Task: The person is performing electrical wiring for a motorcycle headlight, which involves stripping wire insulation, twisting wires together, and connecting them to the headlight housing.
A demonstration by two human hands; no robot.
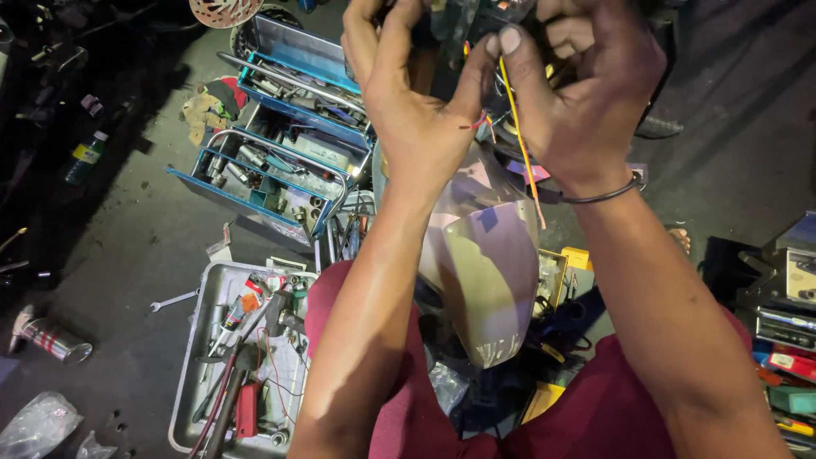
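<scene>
Your left hand and right hand pinched a yellow wire above the dark concrete floor, littered with a blue toolbox and grey tray.

We note: wires w/ smooth plastic insulation, yellow and red. Fender panel glossy plastic, pale. Toolbox painted metal, blue, scuffed. Tray dull grey metal. Floor rough, matt concrete. Rag cloth.

Both bare forearms reach up and away from the body, the left hand and right hand raised close together, fingers curled and thumbs nearly touching in a pinching pose.
</scene>
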